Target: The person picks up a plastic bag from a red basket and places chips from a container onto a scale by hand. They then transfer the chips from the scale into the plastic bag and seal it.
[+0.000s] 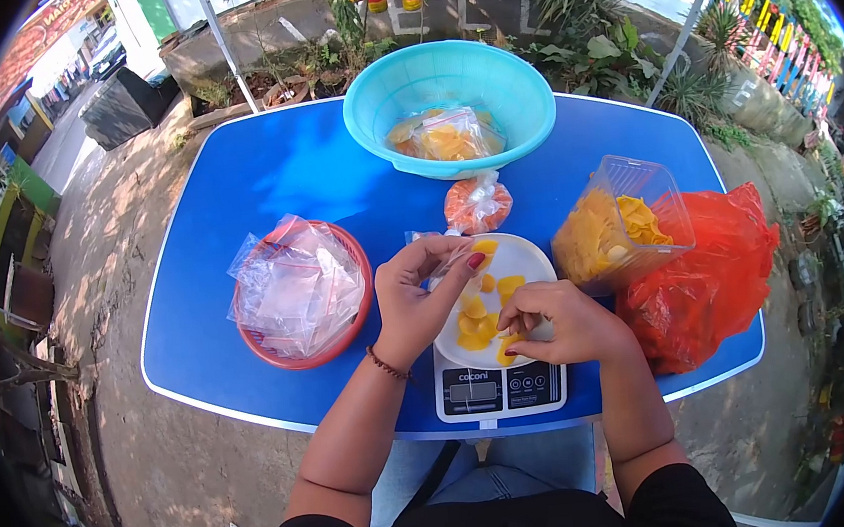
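A white plate (534, 260) with several yellow chips lies on a kitchen scale (502, 391). My left hand (422, 289) is closed at the plate's upper left, pinching the edge of a clear plastic bag. Over the plate's lower right, my right hand (560, 322) pinches a yellow chip (510, 348). Behind the plate sits a tied clear bag of orange bits (477, 204). A clear square container (619, 221) of yellow chips is tilted to the right of the plate.
A red basket (367, 298) of clear plastic bags (301, 292) stands at the left. At the back is a turquoise basin (518, 94) with filled bags (451, 136). A red plastic bag (699, 279) lies at the right of the blue table (199, 243).
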`<state>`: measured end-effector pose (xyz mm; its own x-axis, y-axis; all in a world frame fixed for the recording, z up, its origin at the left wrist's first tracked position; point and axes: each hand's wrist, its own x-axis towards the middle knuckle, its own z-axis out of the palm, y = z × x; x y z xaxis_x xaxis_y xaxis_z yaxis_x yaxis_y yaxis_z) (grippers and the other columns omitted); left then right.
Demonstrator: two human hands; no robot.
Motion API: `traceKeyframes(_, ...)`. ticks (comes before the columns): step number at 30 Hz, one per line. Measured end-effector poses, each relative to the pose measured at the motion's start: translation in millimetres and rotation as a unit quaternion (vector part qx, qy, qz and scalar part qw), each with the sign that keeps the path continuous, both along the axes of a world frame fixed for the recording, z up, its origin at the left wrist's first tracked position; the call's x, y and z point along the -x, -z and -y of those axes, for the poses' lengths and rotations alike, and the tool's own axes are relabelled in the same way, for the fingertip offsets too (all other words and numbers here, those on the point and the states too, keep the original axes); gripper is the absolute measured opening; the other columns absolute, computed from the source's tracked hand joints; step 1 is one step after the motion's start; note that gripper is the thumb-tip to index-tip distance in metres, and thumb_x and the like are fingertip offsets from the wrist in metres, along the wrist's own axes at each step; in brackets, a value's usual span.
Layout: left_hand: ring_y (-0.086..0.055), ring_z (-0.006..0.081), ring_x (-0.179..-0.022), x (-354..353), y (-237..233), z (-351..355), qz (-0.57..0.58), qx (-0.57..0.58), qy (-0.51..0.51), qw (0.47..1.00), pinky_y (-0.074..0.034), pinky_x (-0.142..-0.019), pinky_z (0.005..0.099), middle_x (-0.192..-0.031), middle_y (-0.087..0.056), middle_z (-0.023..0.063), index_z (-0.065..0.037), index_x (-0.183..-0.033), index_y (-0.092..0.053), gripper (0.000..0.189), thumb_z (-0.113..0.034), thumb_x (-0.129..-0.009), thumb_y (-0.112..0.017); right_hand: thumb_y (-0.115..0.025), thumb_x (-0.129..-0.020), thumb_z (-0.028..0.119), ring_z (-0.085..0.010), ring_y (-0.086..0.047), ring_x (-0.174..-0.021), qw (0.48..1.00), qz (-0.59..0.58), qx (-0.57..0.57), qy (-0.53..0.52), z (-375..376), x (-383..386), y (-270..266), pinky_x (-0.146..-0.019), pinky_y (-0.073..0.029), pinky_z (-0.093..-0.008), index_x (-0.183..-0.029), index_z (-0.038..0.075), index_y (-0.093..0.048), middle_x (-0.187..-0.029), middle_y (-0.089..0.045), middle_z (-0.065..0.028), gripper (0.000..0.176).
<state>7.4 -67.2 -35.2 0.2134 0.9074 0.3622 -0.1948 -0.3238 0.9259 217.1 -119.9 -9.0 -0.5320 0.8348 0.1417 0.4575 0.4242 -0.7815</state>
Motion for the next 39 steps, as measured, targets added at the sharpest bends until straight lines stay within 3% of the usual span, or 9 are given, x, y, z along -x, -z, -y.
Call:
traceKeyframes(8,-0.069,0.0122,-0.091,-2,1,0,-0.014,-0.026,-0.025,0.999,-0.054,-0.083,0.0246,-0.097,-0.072,0.009,0.003,-0.102,-0.067,0.018,-0.004,-0.087,-0.074,-0.078,-0.074,0.001,-0.0147,-0.063,-0.07,1.0,-0.001,0.02,0.008,2,0,-4,-0.065,-0.052,-0.028,-0.09,0.001,-0.064,-0.081,-0.064,-0.0069,0.022)
traceKeyframes(11,-0.069,0.0127,-0.09,-1,1,0,-0.063,-0.071,-0.048,0.994,-0.054,-0.082,0.0246,-0.096,-0.073,0.0094,0.004,-0.101,-0.067,0.017,-0.004,-0.087,-0.073,-0.078,-0.075,0.001,-0.015,-0.064,-0.069,0.999,-0.036,-0.017,0.032,0,0,-1,-0.063,-0.052,-0.0272,-0.09,0.001,-0.064,-0.08,-0.065,-0.0064,0.02)
traceKeyframes(14,-0.07,0.0123,-0.087,-6,-2,0,-0.078,-0.1,-0.081,0.989,-0.054,-0.08,0.024,-0.093,-0.073,0.0092,0.004,-0.1,-0.069,0.016,-0.005,-0.087,-0.074,-0.078,-0.075,0.0,-0.0157,-0.064,-0.068,0.985,-0.072,-0.128,0.087,1,3,-4,-0.06,-0.052,-0.0269,-0.089,0.002,-0.065,-0.081,-0.066,-0.0065,0.019)
traceKeyframes(17,-0.07,0.0117,-0.086,-16,-19,4,-0.094,-0.136,-0.096,0.982,-0.054,-0.078,0.0238,-0.091,-0.074,0.0095,0.004,-0.099,-0.069,0.017,-0.006,-0.087,-0.075,-0.079,-0.074,-0.001,-0.0176,-0.065,-0.069,0.946,-0.081,-0.267,0.167,8,2,-20,-0.059,-0.052,-0.0275,-0.088,0.002,-0.065,-0.081,-0.066,-0.0073,0.02)
traceKeyframes(20,-0.07,0.0112,-0.084,-36,-53,14,-0.104,-0.195,-0.091,0.971,-0.054,-0.076,0.0237,-0.09,-0.074,0.0098,0.003,-0.1,-0.069,0.017,-0.007,-0.086,-0.075,-0.08,-0.072,-0.003,-0.0198,-0.065,-0.07,0.872,-0.083,-0.421,0.235,11,-5,-36,-0.059,-0.052,-0.028,-0.088,0.003,-0.065,-0.082,-0.067,-0.0085,0.023)
traceKeyframes(24,-0.071,0.0116,-0.082,-75,-77,13,-0.117,-0.257,-0.078,0.956,-0.055,-0.074,0.0233,-0.089,-0.074,0.0099,0.002,-0.099,-0.07,0.017,-0.008,-0.086,-0.076,-0.08,-0.071,-0.005,-0.0252,-0.066,-0.076,0.799,-0.063,-0.502,0.325,17,-23,-52,-0.066,-0.054,-0.0326,-0.089,0.003,-0.065,-0.084,-0.067,-0.0097,0.025)
traceKeyframes(31,-0.073,0.0159,-0.088,-118,-84,9,-0.107,-0.217,-0.046,0.969,-0.057,-0.078,0.0258,-0.093,-0.074,0.0124,0.004,-0.098,-0.069,0.015,-0.007,-0.088,-0.073,-0.074,-0.076,-0.002,-0.0283,-0.064,-0.084,0.789,0.012,-0.416,0.451,22,-58,-60,-0.075,-0.052,-0.0362,-0.089,0.004,-0.065,-0.089,-0.068,-0.0095,0.018)
traceKeyframes(37,-0.07,0.0167,-0.093,-105,-69,3,0.019,-0.092,0.052,0.994,-0.057,-0.084,0.0273,-0.101,-0.072,0.0136,0.007,-0.107,-0.065,0.02,-0.007,-0.093,-0.068,-0.07,-0.077,-0.005,-0.0302,-0.064,-0.088,0.807,-0.011,-0.471,0.356,22,-47,-56,-0.078,-0.052,-0.0381,-0.098,0.003,-0.065,-0.096,-0.068,-0.011,0.023)
traceKeyframes(39,-0.07,0.0166,-0.094,-89,-67,0,0.047,-0.059,0.081,0.994,-0.057,-0.085,0.0274,-0.103,-0.071,0.0135,0.007,-0.109,-0.064,0.021,-0.007,-0.094,-0.067,-0.068,-0.078,-0.006,-0.0306,-0.063,-0.089,0.816,-0.071,-0.463,0.338,18,-24,-57,-0.079,-0.052,-0.0386,-0.104,0.003,-0.065,-0.101,-0.067,-0.0121,0.028)
